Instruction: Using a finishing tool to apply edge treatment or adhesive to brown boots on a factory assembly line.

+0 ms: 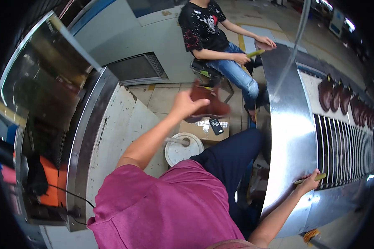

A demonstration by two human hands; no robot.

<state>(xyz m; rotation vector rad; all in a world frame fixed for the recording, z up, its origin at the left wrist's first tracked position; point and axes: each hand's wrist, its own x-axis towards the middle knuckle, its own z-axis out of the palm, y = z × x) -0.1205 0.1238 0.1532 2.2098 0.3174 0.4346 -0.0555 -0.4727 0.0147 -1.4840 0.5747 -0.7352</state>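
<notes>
My left hand [186, 104] grips a reddish-brown ankle boot [210, 103] by its upper and holds it in the air, left of the metal bench. The boot is somewhat blurred, and my fingers behind it are hidden. Over at the right, my right hand [308, 183] rests at the edge of the shiny metal bench top [290, 137]. It is closed round a slim stick-like tool with an olive-yellow handle [320, 176]. A thin dark end sticks out on the other side of the hand; its exact kind I cannot tell.
Beside the bench top runs a roller conveyor [345, 145] with a row of brown boots [335, 98]. A seated co-worker [212, 37] holds a similar yellow-green tool [255, 53]. Below the boot are a cardboard box [199, 129], a phone [216, 126] and a white bucket lid [183, 154]. Metal-framed machinery [85, 137] stands left.
</notes>
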